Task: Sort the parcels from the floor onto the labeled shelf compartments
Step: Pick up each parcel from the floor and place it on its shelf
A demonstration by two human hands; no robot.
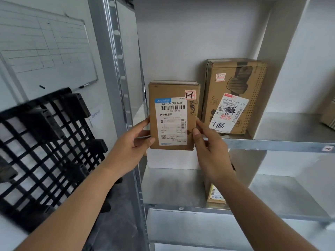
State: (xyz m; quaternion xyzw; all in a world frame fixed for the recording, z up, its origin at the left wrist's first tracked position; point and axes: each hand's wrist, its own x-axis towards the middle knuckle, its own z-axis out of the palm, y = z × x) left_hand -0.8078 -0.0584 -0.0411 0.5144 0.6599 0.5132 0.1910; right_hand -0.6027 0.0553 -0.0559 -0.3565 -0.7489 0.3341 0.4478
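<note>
Upright brown parcel (174,115) marked H, beside taller parcel (233,95) on shelf (272,142).

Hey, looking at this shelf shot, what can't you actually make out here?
Head view only:
- Parcel on the lower shelf: mostly hidden behind the right hand and forearm.
- Fine print on the held parcel: too small; the left hand covers its edge.
- Box at the right edge: cut off by the frame.
- Shelf tag: blurred.
- Whiteboard writing: too faint.
</note>
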